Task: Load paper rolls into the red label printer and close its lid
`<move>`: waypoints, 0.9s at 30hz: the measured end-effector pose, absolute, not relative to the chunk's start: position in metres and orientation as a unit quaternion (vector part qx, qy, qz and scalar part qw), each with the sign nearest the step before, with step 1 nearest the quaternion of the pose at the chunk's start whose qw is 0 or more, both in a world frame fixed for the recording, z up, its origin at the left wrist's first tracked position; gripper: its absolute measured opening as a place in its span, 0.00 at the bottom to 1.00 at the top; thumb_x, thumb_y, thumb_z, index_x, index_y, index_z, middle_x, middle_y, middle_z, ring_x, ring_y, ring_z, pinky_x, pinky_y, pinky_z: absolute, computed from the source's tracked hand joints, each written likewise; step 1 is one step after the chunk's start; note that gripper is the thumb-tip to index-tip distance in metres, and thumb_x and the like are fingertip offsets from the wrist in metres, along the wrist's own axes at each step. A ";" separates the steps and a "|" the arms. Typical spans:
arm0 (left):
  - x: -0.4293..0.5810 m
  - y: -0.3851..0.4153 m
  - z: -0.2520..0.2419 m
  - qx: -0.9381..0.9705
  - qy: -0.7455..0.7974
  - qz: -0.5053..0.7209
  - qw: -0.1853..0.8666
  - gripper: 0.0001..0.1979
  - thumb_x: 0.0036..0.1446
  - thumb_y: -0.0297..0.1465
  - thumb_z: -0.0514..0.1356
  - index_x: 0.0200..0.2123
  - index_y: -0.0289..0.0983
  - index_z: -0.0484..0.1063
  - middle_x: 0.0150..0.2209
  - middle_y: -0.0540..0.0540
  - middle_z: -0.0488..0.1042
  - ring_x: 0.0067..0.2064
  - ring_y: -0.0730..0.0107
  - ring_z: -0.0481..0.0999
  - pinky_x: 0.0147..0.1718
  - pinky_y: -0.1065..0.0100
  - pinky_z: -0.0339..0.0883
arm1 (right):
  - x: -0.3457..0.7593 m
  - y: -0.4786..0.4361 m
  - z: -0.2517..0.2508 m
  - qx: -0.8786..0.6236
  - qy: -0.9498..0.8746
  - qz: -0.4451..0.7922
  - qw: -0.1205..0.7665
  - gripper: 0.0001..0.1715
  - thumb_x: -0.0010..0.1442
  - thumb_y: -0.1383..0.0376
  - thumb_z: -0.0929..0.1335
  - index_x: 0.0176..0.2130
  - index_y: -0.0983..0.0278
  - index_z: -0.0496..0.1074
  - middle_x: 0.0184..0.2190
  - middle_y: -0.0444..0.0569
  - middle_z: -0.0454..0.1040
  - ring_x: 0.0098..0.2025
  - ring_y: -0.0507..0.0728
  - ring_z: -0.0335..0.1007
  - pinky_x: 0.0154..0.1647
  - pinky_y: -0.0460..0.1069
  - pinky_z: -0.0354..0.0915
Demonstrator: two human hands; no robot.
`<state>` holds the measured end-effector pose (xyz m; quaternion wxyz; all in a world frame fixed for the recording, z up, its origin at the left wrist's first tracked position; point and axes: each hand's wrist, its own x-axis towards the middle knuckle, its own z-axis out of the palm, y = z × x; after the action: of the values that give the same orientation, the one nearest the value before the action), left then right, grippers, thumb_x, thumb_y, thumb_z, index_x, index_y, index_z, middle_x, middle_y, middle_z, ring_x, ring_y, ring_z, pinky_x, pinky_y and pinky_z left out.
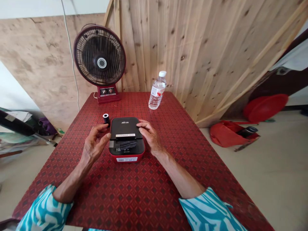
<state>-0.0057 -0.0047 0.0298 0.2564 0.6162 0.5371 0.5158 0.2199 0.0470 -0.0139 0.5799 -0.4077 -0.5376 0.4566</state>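
A small receipt printer (124, 126) with a black lid and a red base sits on the table, its lid down. A piece of dark, crinkled material (128, 145) shows at its front slot. Beside the printer's left edge is my left hand (95, 142), its thumb tip at the lid's side and its fingers spread and holding nothing. My right hand (151, 136) rests its outstretched fingertips against the lid's right edge, without wrapping round it. Just behind my left fingertips stands a small black roll (106, 119) with a white ring on its end.
The table (154, 192) has a red patterned cover. A maroon fan (99, 61) stands at its back left, and a clear water bottle (157, 90) at its back right, before a wooden wall. On the floor to the right lie a red bag (223, 134) and a red basin (266, 107).
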 end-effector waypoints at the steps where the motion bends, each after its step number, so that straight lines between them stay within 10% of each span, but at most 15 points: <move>1: -0.006 -0.001 0.027 0.578 0.542 0.521 0.316 0.24 0.52 0.43 0.65 0.50 0.39 0.72 0.47 0.42 0.75 0.49 0.58 0.74 0.47 0.58 0.69 | 0.220 0.047 -0.015 -0.408 -0.535 0.461 0.579 0.12 0.54 0.58 0.68 0.40 0.56 0.75 0.52 0.45 0.71 0.56 0.59 0.65 0.60 0.57 0.59; 27: -0.009 -0.001 0.012 0.491 0.441 0.492 0.568 0.32 0.47 0.35 0.65 0.57 0.41 0.67 0.55 0.40 0.72 0.57 0.50 0.70 0.49 0.56 0.69 | 0.210 0.045 -0.048 -0.429 -0.530 0.462 0.567 0.32 0.61 0.44 0.61 0.58 0.56 0.65 0.60 0.49 0.68 0.63 0.59 0.62 0.66 0.59 0.57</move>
<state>-0.0089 -0.0009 0.0117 0.5681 0.4908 0.4411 0.4917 0.2103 0.0454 -0.0479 0.5675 -0.4288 -0.5295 0.4623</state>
